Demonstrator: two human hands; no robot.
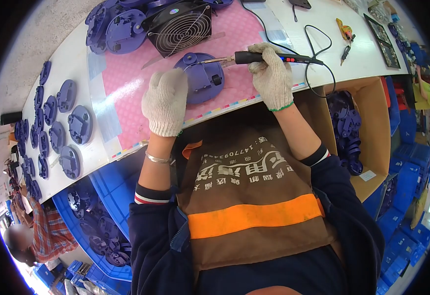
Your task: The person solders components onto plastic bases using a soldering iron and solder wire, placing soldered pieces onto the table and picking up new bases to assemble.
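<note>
My right hand [272,77], in a white knitted glove, grips a black soldering iron [254,57] with red buttons and a cable. The iron's metal tip reaches left over the upper part of a purple round plastic housing [204,81]. That housing lies on the pink mat and has a small black part at its right. My left hand [166,101], also gloved, is at the housing's left edge with its fingers curled together. A thin line, possibly wire, runs from those fingers toward the tip; what they hold is hidden.
A black fan with a round grille [181,29] stands behind the housing, beside a pile of purple housings [125,32]. More housings [79,124] lie on the left of the white table. A cardboard box [372,113] and a blue crate [111,196] of purple parts flank me.
</note>
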